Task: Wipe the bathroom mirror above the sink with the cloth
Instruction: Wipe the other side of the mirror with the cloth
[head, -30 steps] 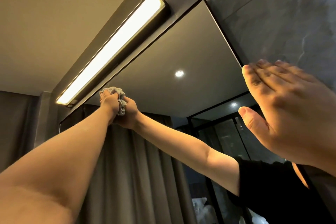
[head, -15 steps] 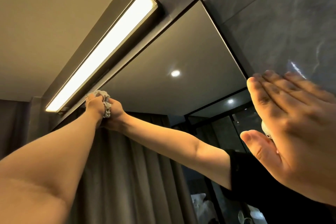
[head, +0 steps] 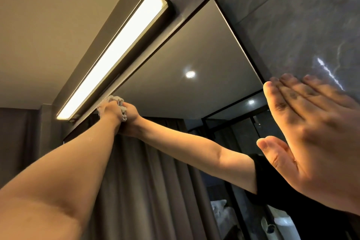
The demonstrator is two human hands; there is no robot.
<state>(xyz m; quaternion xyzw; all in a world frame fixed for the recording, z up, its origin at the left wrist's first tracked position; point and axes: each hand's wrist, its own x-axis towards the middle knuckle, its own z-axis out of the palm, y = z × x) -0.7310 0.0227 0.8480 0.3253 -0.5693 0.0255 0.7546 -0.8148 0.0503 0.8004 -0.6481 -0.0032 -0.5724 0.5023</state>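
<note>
Left hand (head: 110, 108) fingers bunch crumpled pale cloth (head: 116, 100) against frameless wall mirror (head: 194, 64) top edge, just below lit bar lamp (head: 115, 54); right hand (head: 311, 136) fingers straight, together; likely risk: overreach smearing lamp housing.

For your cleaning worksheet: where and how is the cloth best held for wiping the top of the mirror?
Bunch the cloth in the palm, as the left hand does, coming from below. It is soft and crumpled, so a fistful pressed flat on the mirror works better than a pinched corner.
</note>
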